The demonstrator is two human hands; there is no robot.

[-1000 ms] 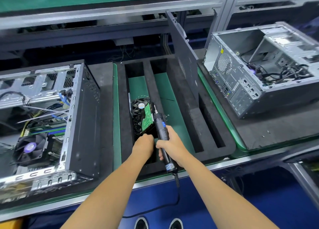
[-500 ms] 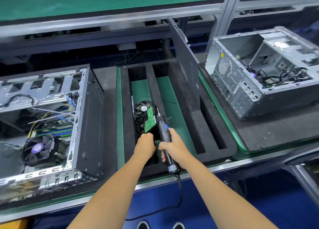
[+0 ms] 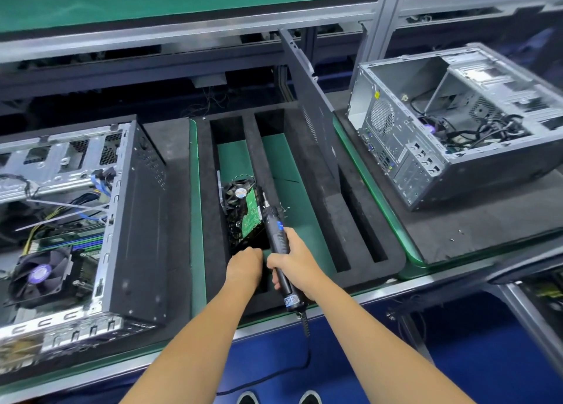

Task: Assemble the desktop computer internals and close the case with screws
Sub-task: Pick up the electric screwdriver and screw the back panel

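Since a second ago the left hand (image 3: 245, 268) has tilted the green circuit board (image 3: 250, 213) up out of the foam tray (image 3: 323, 196), its grip narrow on the near edge. The right hand (image 3: 291, 265) holds the electric screwdriver (image 3: 278, 245). Fitting into the left case (image 3: 91, 221) likely follows.

Left hand (image 3: 245, 266) grips hard drive (image 3: 248, 217) in foam tray (image 3: 320, 208); right hand (image 3: 294, 265) holds electric screwdriver (image 3: 275, 236)
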